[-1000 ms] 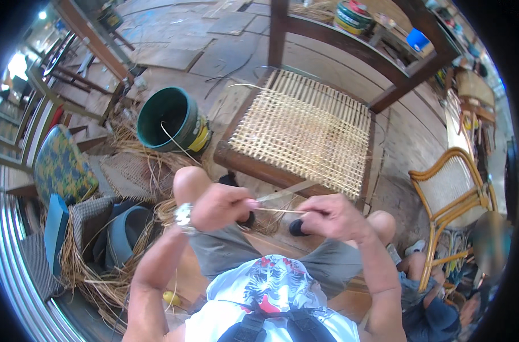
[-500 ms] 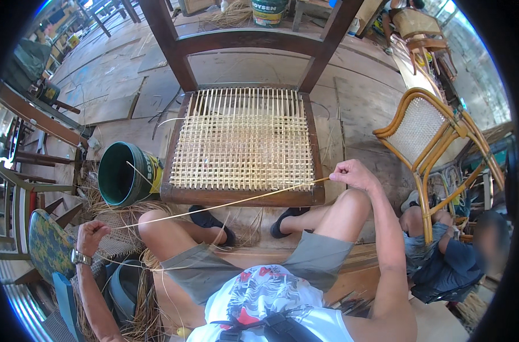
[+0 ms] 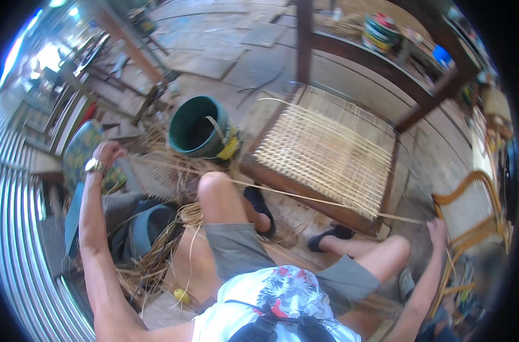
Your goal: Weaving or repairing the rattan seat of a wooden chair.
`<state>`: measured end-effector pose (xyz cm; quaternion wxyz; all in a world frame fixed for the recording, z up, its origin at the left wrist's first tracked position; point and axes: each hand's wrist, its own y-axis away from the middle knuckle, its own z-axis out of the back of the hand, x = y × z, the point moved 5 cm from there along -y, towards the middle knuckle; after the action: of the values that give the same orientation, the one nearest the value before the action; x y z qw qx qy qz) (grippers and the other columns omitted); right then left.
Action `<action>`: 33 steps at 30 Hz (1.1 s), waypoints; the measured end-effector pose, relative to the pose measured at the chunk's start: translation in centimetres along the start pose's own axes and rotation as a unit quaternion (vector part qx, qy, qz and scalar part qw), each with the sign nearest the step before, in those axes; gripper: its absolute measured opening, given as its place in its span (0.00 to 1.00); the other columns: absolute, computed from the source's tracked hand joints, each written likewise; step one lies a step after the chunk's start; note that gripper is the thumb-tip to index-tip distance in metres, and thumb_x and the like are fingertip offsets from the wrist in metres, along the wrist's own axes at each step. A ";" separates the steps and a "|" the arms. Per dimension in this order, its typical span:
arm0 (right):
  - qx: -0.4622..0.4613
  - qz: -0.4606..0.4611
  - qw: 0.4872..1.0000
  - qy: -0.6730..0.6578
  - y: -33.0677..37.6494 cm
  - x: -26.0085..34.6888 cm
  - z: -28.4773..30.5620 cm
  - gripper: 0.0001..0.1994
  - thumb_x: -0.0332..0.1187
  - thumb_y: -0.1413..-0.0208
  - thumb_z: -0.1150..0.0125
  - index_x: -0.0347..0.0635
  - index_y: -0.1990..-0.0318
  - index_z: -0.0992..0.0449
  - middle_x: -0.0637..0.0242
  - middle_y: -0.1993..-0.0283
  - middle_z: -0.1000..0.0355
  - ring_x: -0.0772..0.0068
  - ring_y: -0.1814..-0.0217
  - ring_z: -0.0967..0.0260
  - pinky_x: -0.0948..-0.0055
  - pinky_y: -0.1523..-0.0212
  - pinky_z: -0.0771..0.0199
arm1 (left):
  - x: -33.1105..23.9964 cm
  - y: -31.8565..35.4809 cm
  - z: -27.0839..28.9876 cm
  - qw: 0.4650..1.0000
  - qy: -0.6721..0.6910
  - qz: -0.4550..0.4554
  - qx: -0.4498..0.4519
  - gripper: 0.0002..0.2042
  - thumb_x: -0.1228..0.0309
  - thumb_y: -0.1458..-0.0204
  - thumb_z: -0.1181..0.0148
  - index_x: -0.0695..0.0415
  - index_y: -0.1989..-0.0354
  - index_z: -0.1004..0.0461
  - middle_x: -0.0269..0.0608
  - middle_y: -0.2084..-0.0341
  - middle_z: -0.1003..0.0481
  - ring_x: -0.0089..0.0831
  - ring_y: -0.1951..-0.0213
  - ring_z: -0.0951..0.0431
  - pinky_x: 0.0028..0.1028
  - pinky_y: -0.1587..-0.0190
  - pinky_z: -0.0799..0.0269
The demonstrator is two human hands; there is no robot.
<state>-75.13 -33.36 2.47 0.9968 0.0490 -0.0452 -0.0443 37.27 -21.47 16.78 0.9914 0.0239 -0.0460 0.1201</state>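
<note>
A person sits on the floor of a workshop, knees up, in grey shorts and a printed shirt, facing a wooden chair [image 3: 350, 211] with a half-woven cane seat [image 3: 328, 154].

Just left of the near knee, well short of the chair, a loose heap of cane strips [image 3: 157, 251] lies on the floor beside a blue-grey tub [image 3: 140, 228]; what the tub holds cannot be made out.

One long cane strand [image 3: 305, 196] runs taut across the front of the chair, over the raised knee. The right hand [image 3: 438, 232], at the chair's near right corner, has its fingers pressed together around the strand's end, arm stretched out nearly straight. The left hand [image 3: 107, 154] is flung far out to the left of the chair, arm fully extended and raised, a wristwatch [image 3: 93, 166] on the wrist; its fingers are curled shut, and the strand seems to lead to it, though the grip itself is too small to tell.

Both feet, in dark sandals [image 3: 330, 236], rest against the chair's front rail.

Just beyond the chair's left corner stands a green bucket [image 3: 199, 134] with a pale strip leaning inside it and a yellow band low on its wall.

To the right of the chair stands a rattan armchair [image 3: 470, 208]. Behind the chair, stacked tins [image 3: 380, 31] sit on a ledge.
</note>
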 end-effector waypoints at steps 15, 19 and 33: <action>0.094 0.321 0.896 -0.292 6.7 32.2 14.5 0.06 0.29 0.49 0.35 0.35 0.70 0.21 0.59 0.74 0.26 0.67 0.72 0.27 0.70 0.68 0.29 | -33.5 -0.6 6.6 0.874 0.412 -0.257 -0.030 0.31 0.68 0.55 0.28 0.59 0.41 0.33 0.47 0.47 0.26 0.35 0.45 0.27 0.34 0.41 0.33; 0.102 0.457 0.846 -0.257 11.1 39.2 18.0 0.05 0.30 0.49 0.34 0.38 0.71 0.21 0.62 0.73 0.26 0.63 0.72 0.27 0.67 0.69 0.30 | -53.9 9.6 5.8 0.689 0.544 -0.474 0.071 0.22 0.63 0.40 0.42 0.59 0.41 0.35 0.51 0.53 0.25 0.42 0.61 0.20 0.34 0.58 0.25; -0.250 0.033 0.811 -0.527 9.3 36.8 6.8 0.35 0.31 0.43 0.37 0.31 0.32 0.48 0.48 0.37 0.40 0.58 0.37 0.38 0.61 0.37 0.38 | -56.9 7.4 -5.7 0.328 0.923 0.089 0.183 0.07 0.69 0.37 0.46 0.54 0.53 0.28 0.36 0.62 0.24 0.25 0.59 0.23 0.31 0.54 0.24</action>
<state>-38.51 -28.23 13.35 0.7987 -0.2343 -0.5527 -0.0404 -19.00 -27.41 5.89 0.3525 0.0742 0.9194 0.1581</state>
